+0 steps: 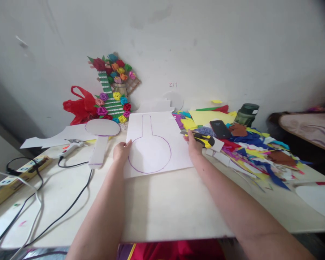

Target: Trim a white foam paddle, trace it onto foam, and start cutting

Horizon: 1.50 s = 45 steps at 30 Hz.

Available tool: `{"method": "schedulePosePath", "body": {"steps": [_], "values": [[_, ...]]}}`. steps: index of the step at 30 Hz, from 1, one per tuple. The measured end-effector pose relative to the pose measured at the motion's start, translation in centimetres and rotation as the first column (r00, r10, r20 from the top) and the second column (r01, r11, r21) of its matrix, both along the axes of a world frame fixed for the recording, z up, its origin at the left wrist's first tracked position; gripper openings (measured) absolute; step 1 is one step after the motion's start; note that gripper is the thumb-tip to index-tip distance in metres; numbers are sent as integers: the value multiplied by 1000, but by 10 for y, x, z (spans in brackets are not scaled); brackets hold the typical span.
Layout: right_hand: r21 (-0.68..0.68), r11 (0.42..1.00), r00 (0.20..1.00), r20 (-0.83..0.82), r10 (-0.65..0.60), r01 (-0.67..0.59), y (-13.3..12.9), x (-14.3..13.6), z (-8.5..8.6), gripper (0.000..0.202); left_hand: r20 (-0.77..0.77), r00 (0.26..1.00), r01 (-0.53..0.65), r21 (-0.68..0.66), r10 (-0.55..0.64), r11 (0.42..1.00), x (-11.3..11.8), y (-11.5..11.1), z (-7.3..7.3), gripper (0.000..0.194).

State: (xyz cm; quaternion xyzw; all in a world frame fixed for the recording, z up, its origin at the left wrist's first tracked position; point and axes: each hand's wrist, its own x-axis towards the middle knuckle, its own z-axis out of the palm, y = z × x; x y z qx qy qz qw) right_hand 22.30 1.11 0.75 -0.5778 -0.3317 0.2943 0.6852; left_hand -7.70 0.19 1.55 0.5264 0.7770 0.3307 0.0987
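A white sheet of board lies on the table in front of me, bearing a purple outline of a circle with a straight neck above it. My left hand is closed on its left edge. At the right edge rests my right hand, closed around a yellow and black utility knife whose blade points left across the board. Some of the right fingers are hidden. Left of the board is a white cut-out with an oval top and a neck-shaped piece below it.
Coloured scraps, a phone and a green bottle are on the right. On the left are a glue gun, a power strip with trailing cords and a red bag. A paper-flower decoration leans on the wall.
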Motion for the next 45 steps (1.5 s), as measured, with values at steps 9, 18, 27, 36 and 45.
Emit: {"method": "schedulePosePath", "body": {"steps": [9,18,27,36,45], "values": [[229,972,995,-94,-32,52,-4,0,13,45,27,991,-129,-49,130,990,-28,-9,16,47],[264,964,995,-101,5,22,-2,-3,8,39,-190,964,-207,-96,187,974,-51,-27,39,48],[296,955,998,-63,-10,29,3,-6,2,38,-267,961,-140,-263,67,955,-69,-21,29,55],[251,968,997,-81,15,6,3,-11,-1,40,-200,968,-209,-323,149,923,-34,-20,33,58],[98,994,993,-102,51,-41,6,-12,-11,41,-108,984,-168,-253,145,953,-19,-2,6,56]]}}
